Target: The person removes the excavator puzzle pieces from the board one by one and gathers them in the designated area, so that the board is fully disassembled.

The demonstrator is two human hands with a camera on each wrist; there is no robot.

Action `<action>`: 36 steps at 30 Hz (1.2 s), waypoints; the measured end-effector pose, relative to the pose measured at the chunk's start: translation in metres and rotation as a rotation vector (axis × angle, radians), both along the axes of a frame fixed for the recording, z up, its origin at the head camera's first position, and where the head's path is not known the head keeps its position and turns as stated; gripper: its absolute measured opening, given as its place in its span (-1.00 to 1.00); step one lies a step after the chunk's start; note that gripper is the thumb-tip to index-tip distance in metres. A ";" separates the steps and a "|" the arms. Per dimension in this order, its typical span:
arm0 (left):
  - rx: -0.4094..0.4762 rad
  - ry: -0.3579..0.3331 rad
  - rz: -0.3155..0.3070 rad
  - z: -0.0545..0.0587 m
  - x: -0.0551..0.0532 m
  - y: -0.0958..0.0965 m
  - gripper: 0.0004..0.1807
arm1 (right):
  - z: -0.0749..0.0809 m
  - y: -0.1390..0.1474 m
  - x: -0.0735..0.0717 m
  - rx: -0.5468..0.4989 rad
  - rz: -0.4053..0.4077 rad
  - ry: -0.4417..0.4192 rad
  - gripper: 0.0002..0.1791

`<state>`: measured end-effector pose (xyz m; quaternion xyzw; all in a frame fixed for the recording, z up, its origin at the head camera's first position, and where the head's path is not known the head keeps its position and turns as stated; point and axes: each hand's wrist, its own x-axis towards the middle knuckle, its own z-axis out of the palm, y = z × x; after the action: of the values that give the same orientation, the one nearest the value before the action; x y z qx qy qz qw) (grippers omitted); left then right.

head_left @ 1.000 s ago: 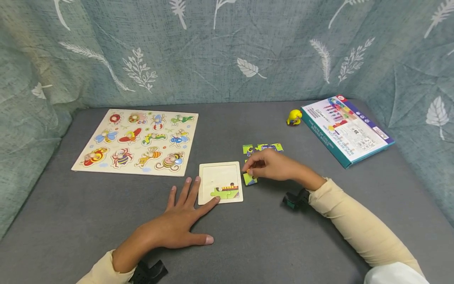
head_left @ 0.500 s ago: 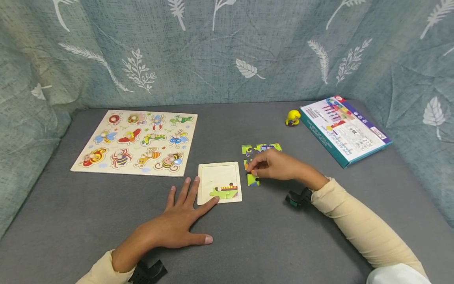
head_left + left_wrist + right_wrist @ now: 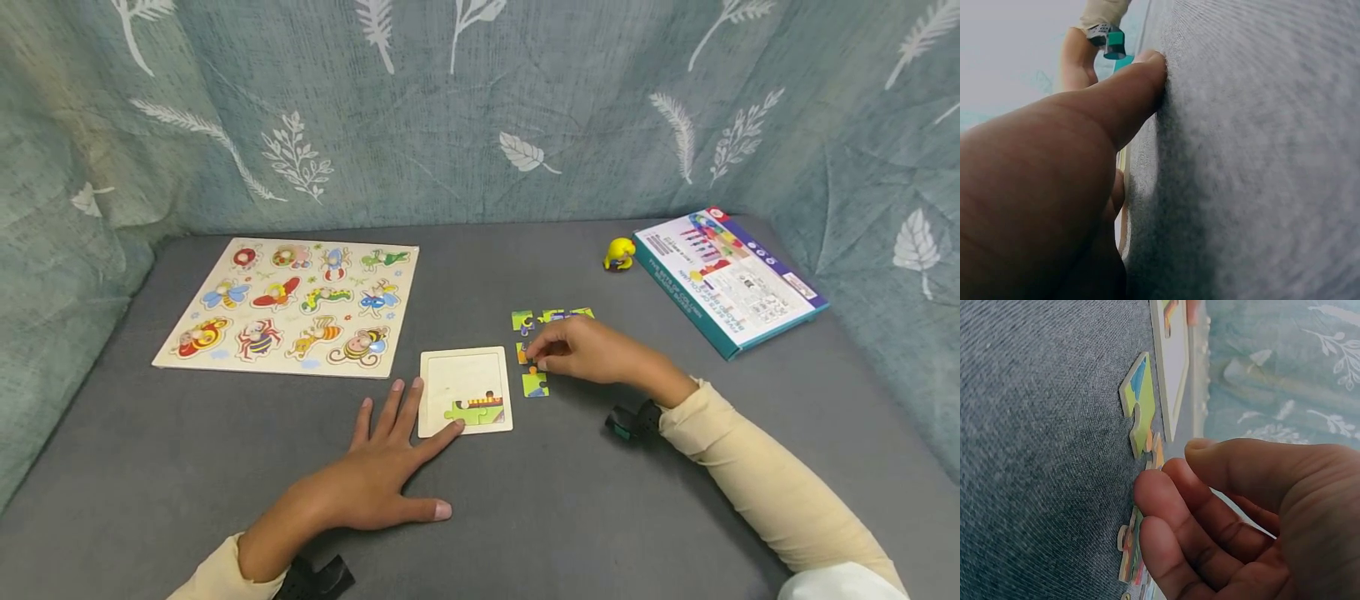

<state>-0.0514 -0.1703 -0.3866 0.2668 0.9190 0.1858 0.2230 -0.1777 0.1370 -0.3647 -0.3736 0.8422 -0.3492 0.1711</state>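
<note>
My left hand (image 3: 375, 475) lies spread on the grey table, its index fingertip on the near edge of a small wooden puzzle frame (image 3: 433, 367). Joined puzzle pieces (image 3: 476, 412), green with a red and yellow strip, sit at the frame's lower right. My right hand (image 3: 581, 350) hovers close over loose pieces right of the frame, fingers loosely curled. In the right wrist view nothing shows between thumb and fingers. A green piece with a blue corner (image 3: 1141, 403) lies just beyond the fingertips. An orange piece (image 3: 522, 353) sits beside them; the hand partly covers others.
A large insect peg puzzle board (image 3: 288, 308) lies at the back left. At the back right are a yellow toy figure (image 3: 619, 253) and a teal-edged box (image 3: 731, 279). More loose pieces (image 3: 522, 320) lie behind my right hand. A leaf-patterned curtain (image 3: 450, 183) hangs behind.
The green piece with the blue corner has shifted slightly right, away from the frame. My right hand has moved a little right, its fingertips coming off that piece. My left hand stays put.
</note>
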 end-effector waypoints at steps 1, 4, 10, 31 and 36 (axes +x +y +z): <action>0.000 0.001 0.001 0.000 0.001 0.000 -0.01 | 0.000 0.000 0.000 0.005 -0.003 0.002 -0.86; 0.000 0.010 0.006 -0.001 0.002 0.001 -0.03 | -0.001 -0.001 0.000 -0.008 -0.001 0.007 -0.86; 0.011 0.042 0.027 0.000 0.006 0.006 -0.08 | -0.002 -0.007 0.001 -0.024 0.022 0.039 -0.87; 0.000 0.062 -0.019 0.005 0.002 0.033 -0.04 | -0.001 -0.049 0.006 -0.089 0.068 -0.059 -0.82; -0.006 0.043 -0.017 0.004 0.002 0.035 -0.04 | -0.003 -0.057 0.007 -0.115 0.103 -0.048 -0.81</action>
<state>-0.0496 -0.1352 -0.3829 0.2777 0.9218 0.1755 0.2057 -0.1705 0.0803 -0.3682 -0.4171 0.7961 -0.3965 0.1874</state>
